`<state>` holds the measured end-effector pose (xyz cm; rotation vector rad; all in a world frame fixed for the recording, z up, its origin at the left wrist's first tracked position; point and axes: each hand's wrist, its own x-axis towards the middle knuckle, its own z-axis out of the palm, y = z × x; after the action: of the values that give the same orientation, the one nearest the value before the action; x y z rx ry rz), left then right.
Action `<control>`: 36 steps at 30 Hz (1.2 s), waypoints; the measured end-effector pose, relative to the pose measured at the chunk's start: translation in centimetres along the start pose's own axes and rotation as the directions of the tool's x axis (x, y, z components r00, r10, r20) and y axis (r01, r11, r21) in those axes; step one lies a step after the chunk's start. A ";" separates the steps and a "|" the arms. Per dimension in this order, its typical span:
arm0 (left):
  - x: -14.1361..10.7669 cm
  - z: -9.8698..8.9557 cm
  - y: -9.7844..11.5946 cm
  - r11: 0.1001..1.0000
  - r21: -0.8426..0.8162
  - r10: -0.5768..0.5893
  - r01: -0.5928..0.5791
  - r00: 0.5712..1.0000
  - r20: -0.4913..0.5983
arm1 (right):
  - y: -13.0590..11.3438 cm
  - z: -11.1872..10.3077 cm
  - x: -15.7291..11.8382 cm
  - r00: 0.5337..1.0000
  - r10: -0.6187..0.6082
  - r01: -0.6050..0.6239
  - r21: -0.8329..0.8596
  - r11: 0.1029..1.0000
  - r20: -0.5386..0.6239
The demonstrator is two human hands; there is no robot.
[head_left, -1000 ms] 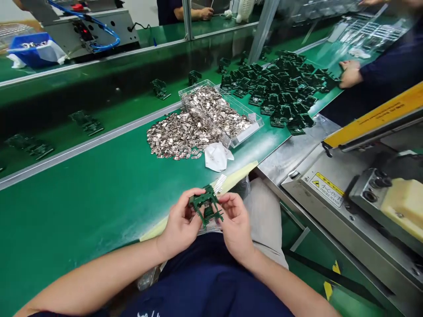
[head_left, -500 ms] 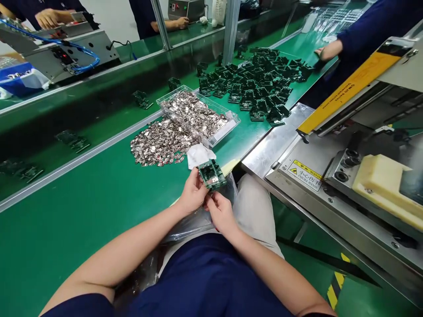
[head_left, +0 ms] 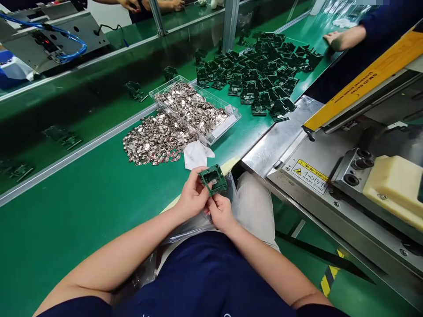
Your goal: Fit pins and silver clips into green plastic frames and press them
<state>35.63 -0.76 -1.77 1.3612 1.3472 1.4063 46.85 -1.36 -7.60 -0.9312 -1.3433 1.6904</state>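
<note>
Green, plastic-looking openwork frame (head_left: 218, 186): in the head view it was in your left hand (head_left: 194, 196), raised above your lap near the edge of the bench (head_left: 99, 198). A second earlier both your hands had held it by opposite sides; by now it had been turned, its hollow tipped up, and your right hand (head_left: 222, 213) had come to its near edge. That seemed to bring the inside into plain sight for you; a pale glint showed there, though whether it was a separate piece could not be told. Your left grip pinched the frame between thumb and fingers. Your right grip had its fingertips bunched together just below; what they held, if anything, was hidden.

To your right, the yellow-topped sticker (head_left: 309, 176) read "WARNING" and "INJURE HAND", with Chinese characters. Above it, the orange-yellow bar (head_left: 360, 83) seemed to carry "GMJD Series" and "Universal", the rest unclear. No writing could be read on the clear tray (head_left: 228, 125).
</note>
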 end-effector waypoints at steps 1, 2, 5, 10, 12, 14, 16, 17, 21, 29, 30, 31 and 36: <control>0.0 0.0 -0.1 1.000 0.011 0.022 -0.022 1.000 -0.004 | 0.1 -0.2 0.0 1.000 0.004 -0.004 -0.008 1.000 0.019; 0.0 -0.1 -0.2 0.999 0.021 0.037 -0.037 0.999 -0.005 | 0.3 -0.3 0.0 0.999 0.008 -0.008 -0.019 1.000 0.039; 0.1 -0.3 -0.4 0.998 0.049 0.038 -0.038 0.999 0.002 | 0.6 -0.7 0.0 0.995 0.005 0.002 -0.067 0.998 0.097; 0.3 -0.3 -0.6 0.999 0.016 0.043 -0.043 0.999 0.022 | 0.6 -1.3 0.1 0.984 -0.115 0.142 -0.206 0.968 0.137; 0.5 -0.2 -0.5 0.998 -0.017 0.064 -0.064 0.998 0.006 | 0.6 -1.4 0.2 0.974 -0.188 0.215 -0.264 0.940 0.124; 0.7 -0.1 -0.5 0.997 -0.038 0.073 -0.073 0.997 -0.010 | 0.6 -1.4 0.3 0.961 -0.252 0.274 -0.312 0.910 0.109; 0.8 0.0 -0.4 0.996 -0.042 0.081 -0.081 0.997 -0.017 | 0.7 -1.3 0.4 0.946 -0.308 0.324 -0.348 0.880 0.102; 0.8 0.0 -0.4 0.995 -0.039 0.089 -0.089 0.996 -0.019 | 0.7 -1.3 0.4 0.937 -0.333 0.347 -0.362 0.865 0.103; 0.8 0.0 -0.5 0.993 -0.018 0.115 -0.116 0.993 -0.022 | 0.5 -1.0 0.5 0.906 -0.412 0.414 -0.406 0.815 0.096; 1.0 -0.2 -0.7 0.995 0.026 0.101 -0.100 0.993 -0.053 | -0.6 0.2 0.5 0.888 -0.460 0.399 -0.515 0.759 0.010; 1.0 -0.2 -0.7 0.995 0.024 0.097 -0.096 0.994 -0.059 | -0.7 0.3 0.5 0.886 -0.463 0.396 -0.532 0.749 0.008; 1.1 -0.2 -0.7 0.996 0.020 0.093 -0.092 0.994 -0.063 | -0.8 0.5 0.5 0.884 -0.467 0.394 -0.550 0.736 0.008; 1.1 -0.1 -0.6 0.997 -0.002 0.075 -0.076 0.995 -0.063 | -0.9 0.8 0.8 0.885 -0.466 0.361 -0.650 0.668 0.013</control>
<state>35.24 0.40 -2.09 1.3884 1.3449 1.5129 45.88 -0.79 -6.62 -0.9891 -1.8996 0.7770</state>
